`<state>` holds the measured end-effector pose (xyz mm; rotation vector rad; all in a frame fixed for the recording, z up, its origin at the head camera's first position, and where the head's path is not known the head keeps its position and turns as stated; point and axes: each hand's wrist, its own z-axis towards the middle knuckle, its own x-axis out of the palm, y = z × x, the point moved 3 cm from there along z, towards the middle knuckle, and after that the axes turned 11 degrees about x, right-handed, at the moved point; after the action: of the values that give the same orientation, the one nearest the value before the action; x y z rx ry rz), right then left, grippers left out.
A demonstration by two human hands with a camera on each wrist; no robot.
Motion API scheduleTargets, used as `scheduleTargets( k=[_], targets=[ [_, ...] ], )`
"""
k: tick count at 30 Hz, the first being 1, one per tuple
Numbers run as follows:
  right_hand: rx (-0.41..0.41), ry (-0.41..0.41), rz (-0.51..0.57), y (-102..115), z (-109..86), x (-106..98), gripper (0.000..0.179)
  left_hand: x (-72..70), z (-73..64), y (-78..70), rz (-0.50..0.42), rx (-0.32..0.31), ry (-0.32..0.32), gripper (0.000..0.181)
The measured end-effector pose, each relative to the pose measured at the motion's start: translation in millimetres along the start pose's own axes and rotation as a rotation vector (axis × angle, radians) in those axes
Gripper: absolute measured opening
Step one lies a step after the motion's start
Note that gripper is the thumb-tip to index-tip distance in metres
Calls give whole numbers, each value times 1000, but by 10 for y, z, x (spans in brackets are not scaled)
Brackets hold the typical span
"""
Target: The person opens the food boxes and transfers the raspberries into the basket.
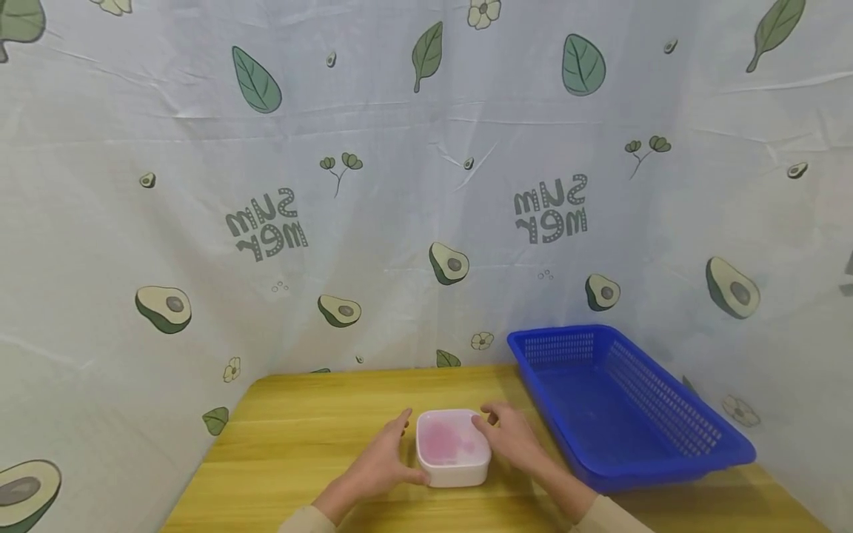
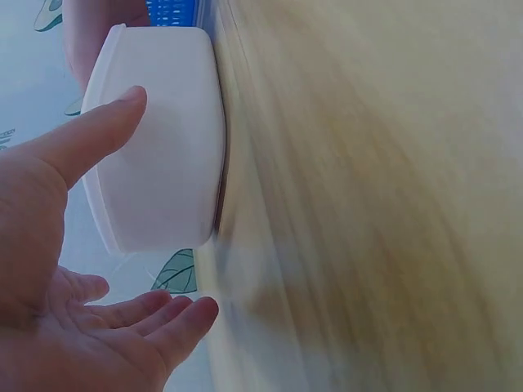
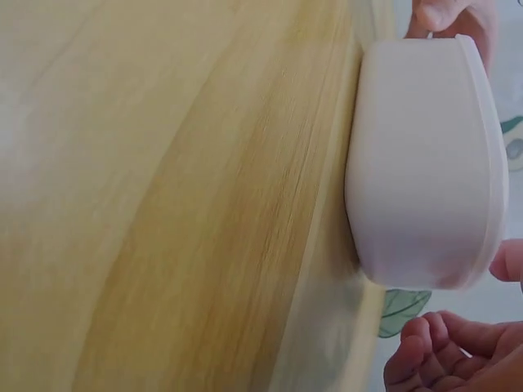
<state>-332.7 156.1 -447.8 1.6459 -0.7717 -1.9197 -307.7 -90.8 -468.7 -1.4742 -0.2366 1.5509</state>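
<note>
Left grip (image 1: 378, 460) spread, thumb at the white box (image 1: 458, 476)'s near-left corner; right grip (image 1: 512, 438) loosely curled, thumb by the lid (image 1: 443, 438)'s right edge. Neither clamped. Box sits on the table (image 1: 313, 422), left of the blue basket (image 1: 593, 414). Probably light, stiff, slightly slippery; best held by opposite walls, below the lid.

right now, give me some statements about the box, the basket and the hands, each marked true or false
1. The white square lidded box sits on the wooden table. True.
2. The blue plastic basket is left of the box. False: it is on the right.
3. Pink shows at the top of the box. True.
4. Both hands are inside the basket. False: the left hand and right hand are at opposite sides of the box.
5. The cloth backdrop has printed avocados. True.
</note>
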Motion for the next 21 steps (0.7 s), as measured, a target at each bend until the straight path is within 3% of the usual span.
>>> scheduleTargets(
  k=[5,14,21],
  targets=[
    [65,35,65,-40,60,71,35,59,40,49,-24,13,2,123],
    [124,89,215,-90,75,132,33,189,85,108,-148,60,10,127],
    [165,115,276,-96,88,150,36,232,122,117,-209,32,20,130]
  ],
)
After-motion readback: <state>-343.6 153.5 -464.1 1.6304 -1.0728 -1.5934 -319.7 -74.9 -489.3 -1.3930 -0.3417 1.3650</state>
